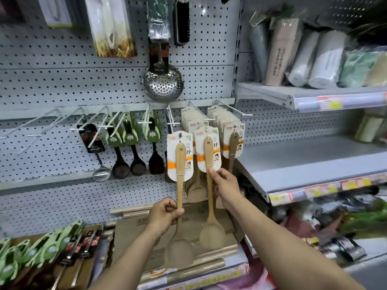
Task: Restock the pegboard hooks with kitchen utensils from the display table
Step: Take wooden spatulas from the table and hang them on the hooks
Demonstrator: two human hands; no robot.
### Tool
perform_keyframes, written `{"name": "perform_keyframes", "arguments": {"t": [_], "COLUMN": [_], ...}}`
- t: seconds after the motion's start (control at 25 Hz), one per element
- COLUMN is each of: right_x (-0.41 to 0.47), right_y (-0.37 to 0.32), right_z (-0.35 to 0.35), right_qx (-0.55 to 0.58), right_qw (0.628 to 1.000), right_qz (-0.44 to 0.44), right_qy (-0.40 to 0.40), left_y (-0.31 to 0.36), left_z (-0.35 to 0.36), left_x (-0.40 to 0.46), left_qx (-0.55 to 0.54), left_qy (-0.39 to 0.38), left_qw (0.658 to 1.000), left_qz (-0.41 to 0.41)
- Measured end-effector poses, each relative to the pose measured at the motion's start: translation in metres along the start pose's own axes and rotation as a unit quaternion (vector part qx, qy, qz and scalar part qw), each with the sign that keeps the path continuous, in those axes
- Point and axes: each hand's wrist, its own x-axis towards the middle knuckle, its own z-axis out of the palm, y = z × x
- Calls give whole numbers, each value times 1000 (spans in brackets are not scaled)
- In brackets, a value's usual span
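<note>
My left hand point(165, 213) grips the handle of a wooden spatula point(179, 185) with a white and orange card at its top, held upright in front of the pegboard point(62, 80). My right hand point(225, 185) pinches the handle of a wooden spoon point(209, 197) with the same kind of card; its top is up at the hook point(196, 110) where more carded wooden utensils point(230, 130) hang. The spatula's card is just below the hook point(171, 122) to the left.
Dark ladles point(129, 158) and a steel skimmer point(162, 82) hang on the board, with bare hooks point(41, 126) at the left. On the display table below lie green-carded utensils point(41, 252) and cardboard boxes point(134, 233). Shelves point(314, 160) stand at the right.
</note>
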Motion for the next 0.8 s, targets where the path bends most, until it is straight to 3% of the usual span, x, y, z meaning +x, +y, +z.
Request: {"name": "perform_keyframes", "arguments": {"t": [0.36, 0.56, 0.64, 0.72, 0.8], "right_x": [44, 64, 67, 59, 48], "right_y": [-9, -12, -12, -14, -18], "right_z": [11, 14, 12, 9, 7], "right_qx": [20, -11, -43, -96, -91], "right_qw": [998, 998, 996, 990, 990], "right_qz": [31, 59, 73, 73, 29], "right_qy": [-45, -32, -6, 69, 101], "left_y": [4, 4, 3, 2, 3], "left_z": [9, 10, 14, 19, 27], "left_x": [18, 18, 15, 15, 15], "left_qx": [-8, -18, -21, -18, -18], "left_qy": [-5, -4, -7, -5, -11], "left_qw": [1000, 1000, 1000, 1000, 1000], "left_qz": [0, 5, 9, 15, 23]}}
